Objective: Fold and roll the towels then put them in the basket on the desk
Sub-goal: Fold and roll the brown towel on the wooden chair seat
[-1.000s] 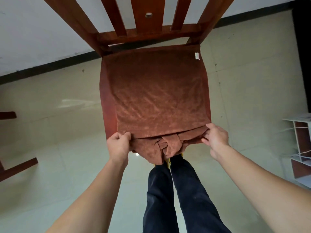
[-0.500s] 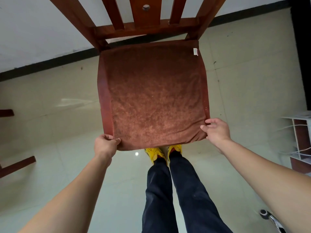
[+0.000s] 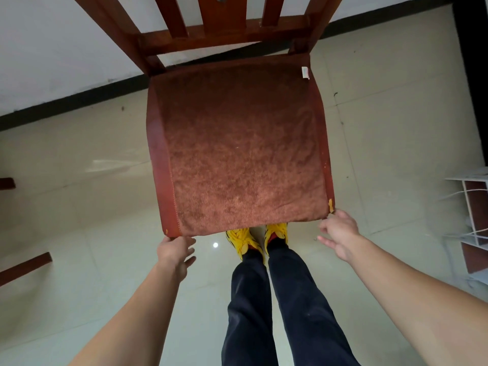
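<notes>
A brown towel (image 3: 243, 151) lies flat and folded over the seat of a red-brown wooden chair (image 3: 158, 165), a small white label at its far right corner. My left hand (image 3: 175, 253) hovers just below the seat's near left corner, fingers relaxed, holding nothing. My right hand (image 3: 339, 232) is off the near right corner, fingers loosely spread, its index tip close to the chair's corner. Neither hand grips the towel. No basket or desk is in view.
The chair back's slats (image 3: 211, 19) rise at the top. My legs and yellow shoes (image 3: 243, 241) stand just under the seat's near edge. A white shelf unit (image 3: 472, 220) stands at the right. Dark wooden furniture parts (image 3: 23, 268) jut in at the left over a pale tiled floor.
Both hands pulled the towel's hanging near part up and flat onto the seat, then let go of its near corners and drew back slightly.
</notes>
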`<state>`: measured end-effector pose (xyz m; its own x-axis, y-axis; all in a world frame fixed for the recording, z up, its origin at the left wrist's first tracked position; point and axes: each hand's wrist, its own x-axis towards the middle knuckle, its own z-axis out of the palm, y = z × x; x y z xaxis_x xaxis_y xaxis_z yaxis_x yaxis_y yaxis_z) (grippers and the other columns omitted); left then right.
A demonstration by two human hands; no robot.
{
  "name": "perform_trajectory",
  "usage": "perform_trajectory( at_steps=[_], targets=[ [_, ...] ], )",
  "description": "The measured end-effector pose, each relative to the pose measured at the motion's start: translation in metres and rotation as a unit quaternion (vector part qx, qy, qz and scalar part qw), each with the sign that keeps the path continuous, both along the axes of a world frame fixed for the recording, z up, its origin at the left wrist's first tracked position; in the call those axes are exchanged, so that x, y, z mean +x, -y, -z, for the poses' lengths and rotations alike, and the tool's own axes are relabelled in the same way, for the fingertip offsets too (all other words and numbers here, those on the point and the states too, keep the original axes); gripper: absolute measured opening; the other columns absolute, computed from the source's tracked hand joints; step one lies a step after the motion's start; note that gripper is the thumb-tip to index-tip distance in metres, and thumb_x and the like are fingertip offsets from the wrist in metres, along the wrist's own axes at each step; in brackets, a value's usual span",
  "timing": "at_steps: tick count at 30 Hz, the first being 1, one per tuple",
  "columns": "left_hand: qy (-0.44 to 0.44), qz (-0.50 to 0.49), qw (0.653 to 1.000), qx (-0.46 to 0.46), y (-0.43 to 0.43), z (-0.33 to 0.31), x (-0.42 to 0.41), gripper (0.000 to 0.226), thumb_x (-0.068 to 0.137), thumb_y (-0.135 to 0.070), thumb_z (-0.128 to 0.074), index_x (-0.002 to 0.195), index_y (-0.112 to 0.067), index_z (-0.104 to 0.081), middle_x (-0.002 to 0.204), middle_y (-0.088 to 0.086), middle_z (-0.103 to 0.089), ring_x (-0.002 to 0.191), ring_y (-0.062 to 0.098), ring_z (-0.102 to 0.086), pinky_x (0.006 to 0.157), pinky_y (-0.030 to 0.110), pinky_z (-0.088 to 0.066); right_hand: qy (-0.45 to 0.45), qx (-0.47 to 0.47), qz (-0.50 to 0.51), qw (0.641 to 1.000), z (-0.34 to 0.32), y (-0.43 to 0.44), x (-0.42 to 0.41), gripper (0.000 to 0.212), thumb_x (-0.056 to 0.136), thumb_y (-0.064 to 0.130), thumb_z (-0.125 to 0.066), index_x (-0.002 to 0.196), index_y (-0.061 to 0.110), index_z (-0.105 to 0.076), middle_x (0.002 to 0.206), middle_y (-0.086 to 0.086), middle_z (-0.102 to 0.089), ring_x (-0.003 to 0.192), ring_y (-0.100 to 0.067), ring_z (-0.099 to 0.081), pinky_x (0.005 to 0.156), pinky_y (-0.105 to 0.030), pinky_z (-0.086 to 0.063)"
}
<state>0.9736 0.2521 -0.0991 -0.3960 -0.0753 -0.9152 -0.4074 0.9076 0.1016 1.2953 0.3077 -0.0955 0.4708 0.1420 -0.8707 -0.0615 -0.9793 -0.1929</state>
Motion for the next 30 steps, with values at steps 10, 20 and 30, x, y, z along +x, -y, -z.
perform_trajectory(
  at_steps=[10,20,30],
  targets=[
    [0.031,0.093,0.994,0.052,0.017,0.002,0.002,0.004,0.089,-0.01,-0.064,0.09,-0.013,-0.062,0.089,0.004,-0.06,0.094,0.023,-0.057,0.078,0.036,-0.048,-0.128,-0.012,0.004,0.992,-0.002,0.006,0.014,0.036,0.085,0.006,-0.07,0.118,0.012,-0.056,0.113,-0.004,-0.066,0.103,-0.02,-0.066,0.076,-0.034,-0.054],
    [-0.074,0.219,0.969,0.088,-0.011,-0.047,-0.037,0.02,0.079,-0.009,-0.073,0.068,-0.008,-0.056,0.063,0.004,-0.046,0.062,0.019,-0.039,0.058,0.03,-0.031,0.006,0.087,-0.242,0.966,-0.06,-0.014,0.013,0.017,0.078,0.025,-0.079,0.077,0.014,-0.066,0.102,-0.005,-0.066,0.095,-0.019,-0.06,0.088,-0.04,-0.053],
    [-0.116,0.196,0.955,0.191,-0.124,-0.058,-0.042,0.034,0.076,-0.013,-0.079,0.059,-0.016,-0.049,0.06,0.005,-0.051,0.052,0.016,-0.043,0.056,0.028,-0.039,0.034,0.176,-0.21,0.961,-0.051,-0.13,-0.024,0.022,0.079,0.025,-0.078,0.076,0.006,-0.066,0.082,-0.007,-0.066,0.068,-0.017,-0.057,0.068,-0.033,-0.049]
  ],
)
